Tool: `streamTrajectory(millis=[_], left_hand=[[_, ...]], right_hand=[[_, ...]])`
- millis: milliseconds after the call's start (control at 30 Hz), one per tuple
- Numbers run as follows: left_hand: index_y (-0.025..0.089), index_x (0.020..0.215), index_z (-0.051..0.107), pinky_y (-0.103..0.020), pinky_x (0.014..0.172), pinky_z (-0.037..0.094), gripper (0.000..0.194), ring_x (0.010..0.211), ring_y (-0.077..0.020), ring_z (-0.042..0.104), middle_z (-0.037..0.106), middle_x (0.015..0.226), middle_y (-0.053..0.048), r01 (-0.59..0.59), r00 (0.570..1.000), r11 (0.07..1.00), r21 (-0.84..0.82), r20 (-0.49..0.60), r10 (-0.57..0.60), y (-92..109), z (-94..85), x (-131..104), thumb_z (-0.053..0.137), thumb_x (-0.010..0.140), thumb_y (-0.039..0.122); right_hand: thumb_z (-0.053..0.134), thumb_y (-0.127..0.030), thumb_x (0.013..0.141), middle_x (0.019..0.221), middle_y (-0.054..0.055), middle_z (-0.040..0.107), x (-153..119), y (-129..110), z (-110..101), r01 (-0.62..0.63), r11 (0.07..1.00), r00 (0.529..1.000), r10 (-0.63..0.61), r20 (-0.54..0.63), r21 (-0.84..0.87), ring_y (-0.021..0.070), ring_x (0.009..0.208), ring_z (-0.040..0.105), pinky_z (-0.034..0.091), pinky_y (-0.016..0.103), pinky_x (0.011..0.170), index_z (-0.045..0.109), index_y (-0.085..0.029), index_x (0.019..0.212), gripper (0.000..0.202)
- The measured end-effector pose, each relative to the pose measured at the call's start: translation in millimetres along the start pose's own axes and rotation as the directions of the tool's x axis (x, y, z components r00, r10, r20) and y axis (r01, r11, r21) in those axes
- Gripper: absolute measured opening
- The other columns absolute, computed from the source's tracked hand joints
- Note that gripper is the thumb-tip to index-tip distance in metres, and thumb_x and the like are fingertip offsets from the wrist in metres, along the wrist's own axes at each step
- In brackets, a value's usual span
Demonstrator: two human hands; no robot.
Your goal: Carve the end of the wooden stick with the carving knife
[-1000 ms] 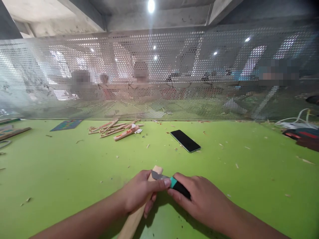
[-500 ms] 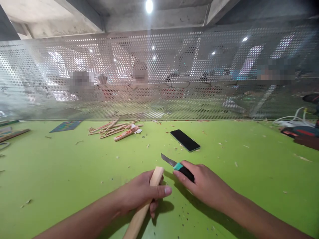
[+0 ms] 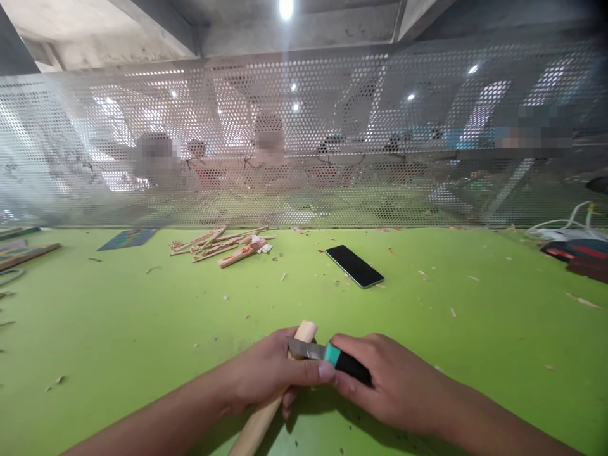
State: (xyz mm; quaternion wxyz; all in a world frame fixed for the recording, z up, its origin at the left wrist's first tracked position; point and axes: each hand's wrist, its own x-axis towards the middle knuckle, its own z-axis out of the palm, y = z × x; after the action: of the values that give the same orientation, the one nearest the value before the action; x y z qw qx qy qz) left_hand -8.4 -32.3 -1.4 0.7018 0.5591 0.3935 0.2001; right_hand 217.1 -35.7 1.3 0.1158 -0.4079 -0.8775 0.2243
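Observation:
My left hand [image 3: 270, 369] is closed around a pale wooden stick [image 3: 259, 423], whose upper end angles away from me. In my right hand [image 3: 387, 380] is a knife [image 3: 349, 364] with a black and teal handle and a short steel blade. The blade lies across the stick near its upper end, just above my left thumb. That thumb reaches the teal part of the handle, and the two hands nearly meet. My left fingers are partly hidden under the stick.
A black-screened phone [image 3: 354, 266] lies beyond my hands on the green table [image 3: 142, 329]. Thin wooden sticks [image 3: 213, 244] are heaped at the back left, with shavings scattered around. A perforated metal screen [image 3: 304, 190] borders the far edge, people behind it. White cables [image 3: 565, 225] lie at right.
My right hand has brought the knife down and left, so the blade now rests across the stick instead of being apart from it. My left hand still holds the stick.

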Motion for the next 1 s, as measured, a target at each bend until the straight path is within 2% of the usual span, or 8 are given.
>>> streamTrajectory(millis=[267,333,400,533,633,700,867,1000], left_hand=[[0.021,0.071,0.054,-0.021,0.035,0.036,0.044,0.031,-0.0077,0.036,0.043,0.04,0.008,0.003,0.999,1.0,0.013,-0.049,-0.002,-3.9,2.7,2.9,0.071,0.08,0.06],[0.022,0.07,0.052,-0.022,0.034,0.035,0.046,0.03,-0.008,0.037,0.043,0.04,0.008,0.01,0.994,1.0,0.015,-0.104,-0.008,-5.2,5.4,1.8,0.069,0.082,0.062],[0.022,0.071,0.05,-0.021,0.034,0.035,0.045,0.03,-0.0083,0.038,0.045,0.041,0.007,0.041,0.99,0.999,0.027,-0.136,-0.037,-7.0,6.4,0.3,0.068,0.083,0.062],[0.022,0.069,0.046,-0.02,0.037,0.039,0.044,0.033,-0.0068,0.039,0.044,0.042,0.008,0.082,0.994,0.996,-0.039,-0.067,-0.084,-10.4,2.3,1.0,0.066,0.087,0.057],[0.023,0.071,0.042,-0.022,0.039,0.046,0.041,0.035,-0.0052,0.036,0.04,0.049,0.011,0.078,0.993,0.974,-0.212,-0.071,-0.095,-9.9,-0.9,4.6,0.066,0.086,0.052],[0.024,0.075,0.04,-0.023,0.039,0.047,0.038,0.036,-0.0049,0.035,0.039,0.053,0.012,0.079,0.993,0.962,-0.262,-0.059,-0.098,-8.8,-1.1,6.1,0.066,0.086,0.049],[0.023,0.081,0.04,-0.019,0.041,0.043,0.048,0.039,-0.0022,0.036,0.042,0.059,0.011,0.058,0.998,0.974,-0.221,0.002,-0.059,-8.0,0.4,4.6,0.072,0.084,0.059],[0.022,0.082,0.043,-0.018,0.043,0.042,0.055,0.04,-0.0024,0.036,0.041,0.054,0.011,0.044,0.998,0.986,-0.16,0.059,-0.035,-8.1,-1.5,2.6,0.075,0.078,0.066]], right_hand=[[0.052,-0.048,0.1,0.066,0.0,0.064,1.2,-4.3,5.1,-0.045,0.994,0.998,0.04,-0.052,-0.102,0.0172,0.054,0.054,0.023,0.027,0.051,0.054,-0.023,0.083,0.031],[0.049,-0.049,0.102,0.067,0.001,0.066,3.7,1.5,3.9,-0.096,0.993,0.993,0.091,-0.076,-0.063,0.0182,0.054,0.057,0.025,0.026,0.05,0.056,-0.022,0.085,0.032],[0.04,-0.053,0.105,0.068,0.003,0.069,7.9,10.9,-0.9,-0.213,0.976,0.971,0.215,-0.1,0.03,0.0187,0.053,0.06,0.029,0.025,0.047,0.059,-0.021,0.091,0.039],[0.037,-0.055,0.105,0.063,0.003,0.065,14.1,24.7,-12.1,-0.349,0.935,0.918,0.326,-0.228,-0.068,0.0202,0.052,0.059,0.031,0.026,0.047,0.056,-0.022,0.088,0.042],[0.037,-0.056,0.105,0.062,0.002,0.063,12.1,21.3,-11.5,-0.301,0.953,0.942,0.289,-0.173,-0.046,0.0193,0.051,0.057,0.03,0.026,0.047,0.055,-0.022,0.087,0.042],[0.038,-0.056,0.105,0.064,0.002,0.064,9.6,16.4,-8.0,-0.245,0.969,0.96,0.239,-0.146,-0.026,0.0189,0.053,0.057,0.03,0.026,0.048,0.055,-0.022,0.086,0.042],[0.041,-0.056,0.105,0.064,0.0,0.062,6.9,9.3,-3.7,-0.192,0.981,0.97,0.192,-0.15,0.009,0.017,0.055,0.055,0.028,0.026,0.05,0.053,-0.023,0.083,0.041],[0.041,-0.058,0.104,0.066,-0.001,0.062,6.0,5.2,-4.1,-0.143,0.988,0.979,0.149,-0.142,0.05,0.0162,0.057,0.054,0.027,0.026,0.052,0.051,-0.023,0.085,0.041]])
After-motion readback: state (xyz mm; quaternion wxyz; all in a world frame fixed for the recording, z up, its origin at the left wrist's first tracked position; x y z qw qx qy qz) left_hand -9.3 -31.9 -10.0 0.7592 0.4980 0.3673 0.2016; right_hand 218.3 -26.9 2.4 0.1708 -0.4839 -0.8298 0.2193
